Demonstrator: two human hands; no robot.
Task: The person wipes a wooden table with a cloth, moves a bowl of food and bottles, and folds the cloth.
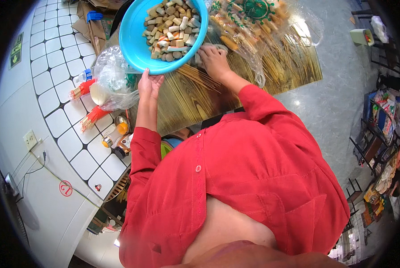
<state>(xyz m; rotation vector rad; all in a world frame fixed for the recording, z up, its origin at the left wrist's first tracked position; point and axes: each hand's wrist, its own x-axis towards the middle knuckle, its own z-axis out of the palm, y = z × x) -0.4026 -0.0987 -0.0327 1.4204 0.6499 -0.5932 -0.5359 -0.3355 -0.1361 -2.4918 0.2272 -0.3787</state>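
Note:
A light-blue plastic basin [129, 37], holding many bite-size food pieces [173, 30] in brown, tan and white, is at the top of the view. My left hand [149, 85] grips its near rim, thumb over the edge. Right of the basin, my right hand [215, 62] presses on a greyish cloth [222, 47], its fingers curled over it; part of the cloth is hidden beneath the hand. Thin wooden skewers [200, 77] lie loose on the wood-grain table [186, 107] just below the basin and my right hand.
Clear plastic bags of skewered food [247, 23] cover the table's far right, beside many bare skewers [287, 57]. To the left, a crumpled plastic bag [113, 67], red-wrapped stick bundles [94, 117] and a glass bottle [114, 135] stand along a white tiled counter [67, 115].

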